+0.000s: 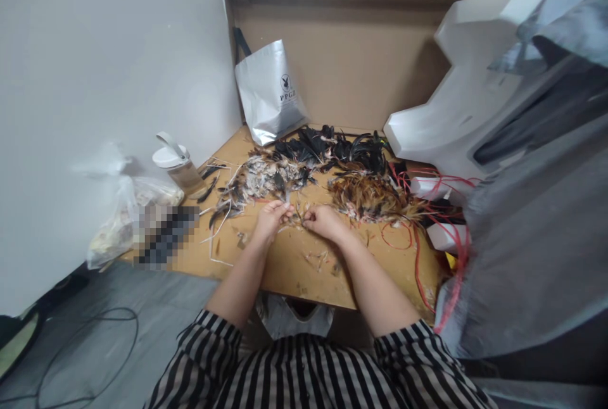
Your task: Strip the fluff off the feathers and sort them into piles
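Both hands were observed resting on the wooden tabletop (285, 270), close together near its middle. The left hand (272, 218) was curled with fingertips pinched narrowly on a small pale feather (297, 218); the right hand (324, 220) was likewise closed narrowly on the same feather from the right side, so that the feather was held between the two hands just above the table surface. Exact finger contact could not be resolved owing to small scale. Just beyond the hands a grey-white feather pile (263, 178) was noted to the far left, a black feather pile (332, 146) at the far centre, and a brown-gold feather pile (368, 197) to the right, touching one another. Red string (418, 244) was seen tangled at the right edge. A silver paper bag (268, 89) stood against the cardboard backing (351, 61). A lidded jar (178, 165) and a clear plastic bag (123, 206) were recorded at the left edge, well apart from the hands.
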Motion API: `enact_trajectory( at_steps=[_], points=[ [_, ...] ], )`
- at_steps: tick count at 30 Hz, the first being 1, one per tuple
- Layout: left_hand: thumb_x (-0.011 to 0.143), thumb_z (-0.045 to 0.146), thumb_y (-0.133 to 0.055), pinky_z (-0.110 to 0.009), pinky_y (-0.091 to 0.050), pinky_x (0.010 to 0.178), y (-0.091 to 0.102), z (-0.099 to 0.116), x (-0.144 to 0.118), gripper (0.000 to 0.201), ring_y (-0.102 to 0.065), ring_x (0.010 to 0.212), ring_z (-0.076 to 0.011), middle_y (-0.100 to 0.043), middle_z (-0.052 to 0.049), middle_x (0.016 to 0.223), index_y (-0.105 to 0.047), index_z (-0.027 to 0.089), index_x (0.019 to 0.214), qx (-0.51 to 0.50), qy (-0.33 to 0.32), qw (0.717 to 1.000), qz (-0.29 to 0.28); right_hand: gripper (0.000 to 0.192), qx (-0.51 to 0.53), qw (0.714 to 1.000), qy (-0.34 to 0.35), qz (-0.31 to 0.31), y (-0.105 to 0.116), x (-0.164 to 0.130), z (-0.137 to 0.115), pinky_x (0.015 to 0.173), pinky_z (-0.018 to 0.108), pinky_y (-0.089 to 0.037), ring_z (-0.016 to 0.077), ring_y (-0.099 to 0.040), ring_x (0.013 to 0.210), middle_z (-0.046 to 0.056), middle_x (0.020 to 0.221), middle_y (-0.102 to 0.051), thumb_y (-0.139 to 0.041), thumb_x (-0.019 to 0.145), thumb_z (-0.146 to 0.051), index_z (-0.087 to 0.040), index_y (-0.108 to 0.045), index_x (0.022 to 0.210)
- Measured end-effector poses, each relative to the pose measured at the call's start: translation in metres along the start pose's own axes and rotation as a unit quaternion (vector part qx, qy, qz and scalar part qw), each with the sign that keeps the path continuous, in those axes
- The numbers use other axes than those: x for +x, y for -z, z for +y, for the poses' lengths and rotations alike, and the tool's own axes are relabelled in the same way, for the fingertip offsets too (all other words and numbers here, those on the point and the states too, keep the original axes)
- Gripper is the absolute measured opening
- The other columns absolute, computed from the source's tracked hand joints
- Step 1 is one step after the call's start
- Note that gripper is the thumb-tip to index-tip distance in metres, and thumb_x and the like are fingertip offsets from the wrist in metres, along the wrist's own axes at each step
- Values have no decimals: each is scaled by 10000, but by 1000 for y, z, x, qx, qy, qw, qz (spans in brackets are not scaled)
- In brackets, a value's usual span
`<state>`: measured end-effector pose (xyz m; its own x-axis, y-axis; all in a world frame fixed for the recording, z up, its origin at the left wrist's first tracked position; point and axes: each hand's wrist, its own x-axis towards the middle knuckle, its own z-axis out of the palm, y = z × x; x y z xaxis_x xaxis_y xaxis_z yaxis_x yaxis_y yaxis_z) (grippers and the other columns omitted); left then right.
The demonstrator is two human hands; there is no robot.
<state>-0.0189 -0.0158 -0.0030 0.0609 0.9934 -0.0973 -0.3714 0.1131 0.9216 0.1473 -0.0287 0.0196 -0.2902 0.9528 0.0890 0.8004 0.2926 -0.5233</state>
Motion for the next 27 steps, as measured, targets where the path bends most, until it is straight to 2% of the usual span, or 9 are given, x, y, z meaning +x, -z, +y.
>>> enact_trajectory(
  at_steps=[5,7,10,12,15,21,24,27],
  points=[
    [571,302,-681,-165,-357,487,0,0,0,237,-515,518,-54,-633,-38,688,-567,124,680,-1,0,1000,-10,115,-66,997,-29,13,-9,2,-1,571,227,-312,144,-543,638,63,684,-643,-523,649,-201,-184,-636,659],
    [571,297,-682,-167,-365,492,-1,0,-1,232,-519,523,-56,-633,-37,688,-567,124,674,-7,2,1000,-11,112,-24,999,-36,33,-11,4,2,566,221,-323,134,-539,610,57,648,-638,-517,644,-189,-173,-625,619],
    [570,293,-686,-166,-378,498,-1,1,-2,235,-529,533,-58,-634,-40,697,-569,120,677,-15,10,1000,-17,117,139,987,-72,43,-9,7,8,488,200,-325,94,-492,478,17,528,-592,-525,646,-234,-158,-599,598],
    [570,290,-688,-162,-383,496,-1,1,-2,242,-543,550,-62,-638,-49,721,-575,115,695,-19,18,999,-23,139,280,952,-118,29,-6,10,10,409,189,-300,70,-439,391,-1,508,-575,-541,642,-284,-152,-585,628],
    [576,292,-687,-164,-398,505,0,0,-2,255,-571,594,-79,-646,-67,771,-580,112,722,-24,29,999,-37,198,454,878,-149,16,0,11,10,336,178,-256,48,-403,352,3,587,-599,-604,595,-333,-150,-561,655],
    [591,280,-683,-161,-413,505,-2,0,-6,248,-592,614,-97,-654,-91,794,-584,103,732,-1,55,996,-65,286,630,762,-148,-6,3,11,2,335,145,-174,14,-317,355,-59,476,-476,-708,492,-297,-142,-536,660],
    [595,266,-683,-152,-414,501,-3,-1,-8,250,-600,630,-101,-654,-98,823,-588,98,754,-3,62,995,-83,296,654,742,-145,-7,-3,11,-3,346,146,-163,11,-290,364,-68,449,-442,-717,491,-307,-141,-535,656],
    [611,259,-673,-138,-408,489,-4,-1,-9,259,-599,617,-89,-654,-101,839,-598,91,793,-6,69,992,-104,295,643,753,-135,26,-12,13,-5,351,158,-166,16,-280,357,-67,431,-443,-710,504,-334,-145,-541,655]
  ],
)
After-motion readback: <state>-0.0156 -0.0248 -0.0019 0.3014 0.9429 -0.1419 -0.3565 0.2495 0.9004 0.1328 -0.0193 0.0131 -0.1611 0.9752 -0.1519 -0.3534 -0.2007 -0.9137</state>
